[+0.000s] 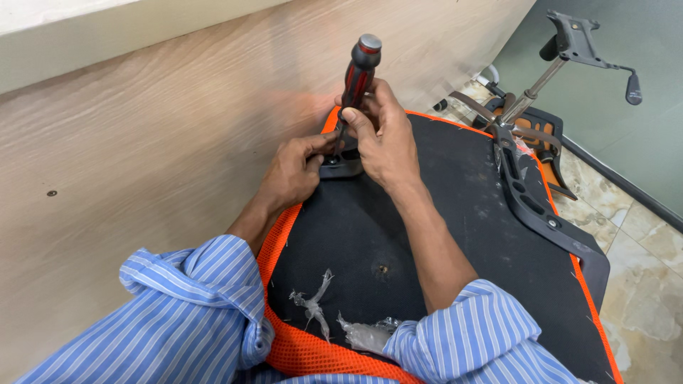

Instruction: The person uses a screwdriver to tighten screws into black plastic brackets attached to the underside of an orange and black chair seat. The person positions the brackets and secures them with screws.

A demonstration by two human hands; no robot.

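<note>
Gripping a red-and-black screwdriver (358, 75) upright by its handle, the right hand (384, 139) is pressing the tip down at a small black bracket (341, 167) near the far edge of an upturned chair seat (441, 227). The left hand (295, 171) is pinching that bracket against the black underside. A black armrest (537, 206) is lying along the seat's right side.

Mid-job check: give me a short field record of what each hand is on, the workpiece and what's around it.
right hand: grips red-and-black screwdriver, held upright, tip down
left hand: steadies small dark bracket at the tip
workpiece: black seat underside with orange mesh edge
on seat: black armrest frame, torn plastic scraps
behind: wooden panel
far right: chair mechanism on tiled floor
</note>
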